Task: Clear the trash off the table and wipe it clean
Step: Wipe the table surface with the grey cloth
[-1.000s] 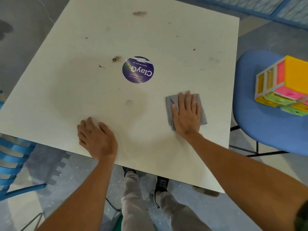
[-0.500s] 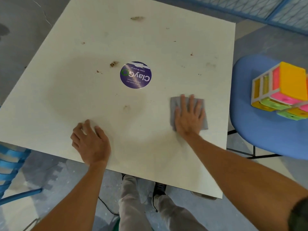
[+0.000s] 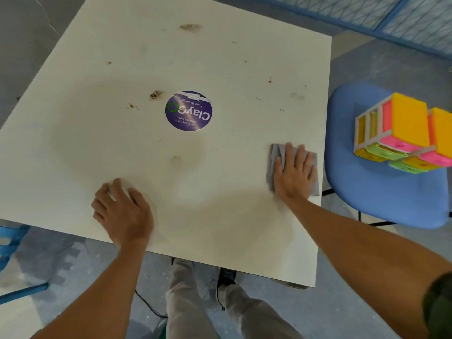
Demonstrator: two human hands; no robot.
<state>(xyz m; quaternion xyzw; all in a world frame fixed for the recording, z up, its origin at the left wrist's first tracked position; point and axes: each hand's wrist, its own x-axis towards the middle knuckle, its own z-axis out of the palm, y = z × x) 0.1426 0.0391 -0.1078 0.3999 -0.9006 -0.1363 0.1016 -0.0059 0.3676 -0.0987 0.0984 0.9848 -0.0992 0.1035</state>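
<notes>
The white square table (image 3: 244, 69) carries brown crumbs and smears, such as one left of the sticker (image 3: 156, 94), one at the far side (image 3: 190, 26) and a faint one nearer me (image 3: 176, 159). My right hand (image 3: 293, 174) presses flat, fingers spread, on a grey cloth (image 3: 276, 152) close to the table's right edge. My left hand (image 3: 122, 211) sits near the front edge, its fingers curled over a small white wad (image 3: 123, 185) that shows between them.
A round purple sticker (image 3: 188, 110) lies at the table's middle. A blue chair (image 3: 379, 192) to the right holds a bright multicoloured drawer box (image 3: 403, 133). Another blue chair (image 3: 9, 241) stands at the left. My legs and shoes are below the front edge.
My right hand has slid the grey cloth rightwards, toward the table's right edge. My left hand has stayed near the front edge, curled over the white wad.
</notes>
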